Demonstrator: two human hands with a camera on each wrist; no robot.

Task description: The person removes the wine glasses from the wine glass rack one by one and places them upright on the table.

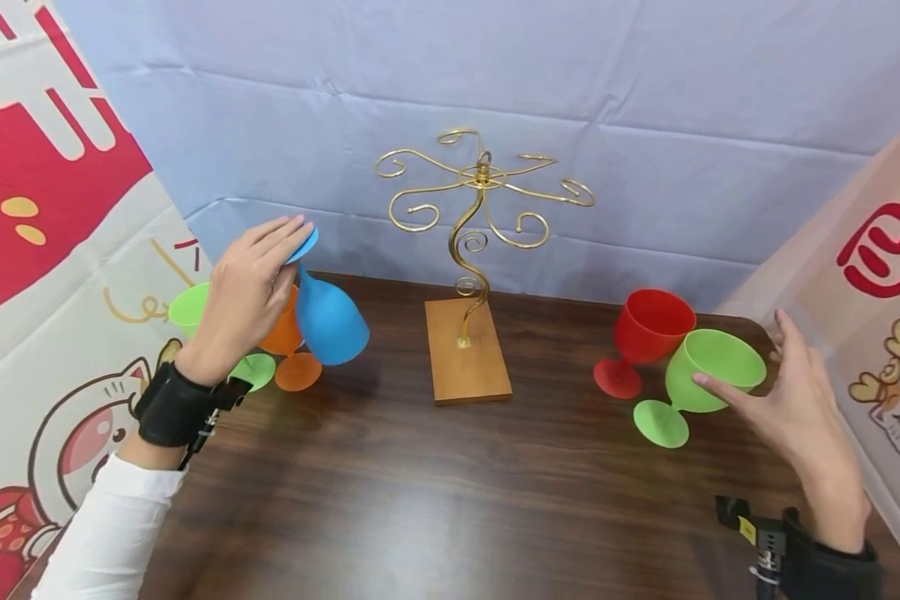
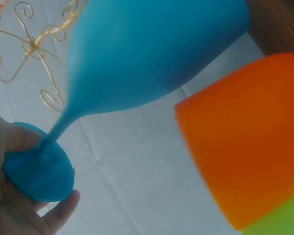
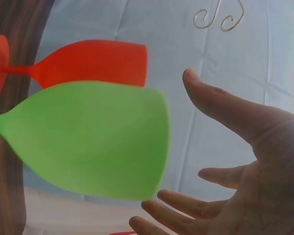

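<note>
My left hand (image 1: pixel 246 287) pinches the round foot of a blue goblet (image 1: pixel 328 321), which hangs upside down with its bowl tilted down to the right. In the left wrist view the thumb presses one side of the blue foot (image 2: pixel 36 169) and fingers lie behind it. Behind that hand stand an orange goblet (image 1: pixel 297 372) and a green goblet (image 1: pixel 253 371), both partly hidden. On the right, my right hand (image 1: pixel 802 408) is spread at the rim of another green goblet (image 1: pixel 701 375), thumb apart from the fingers, gripping nothing. A red goblet (image 1: pixel 648 329) stands upright beside it.
A gold wire stand (image 1: pixel 468 250) with several curled arms rises from a wooden base (image 1: pixel 467 354) at the back middle of the dark table (image 1: pixel 420 483). A pale cloth (image 1: pixel 330 117) hangs behind. Printed cloths border the left and right sides.
</note>
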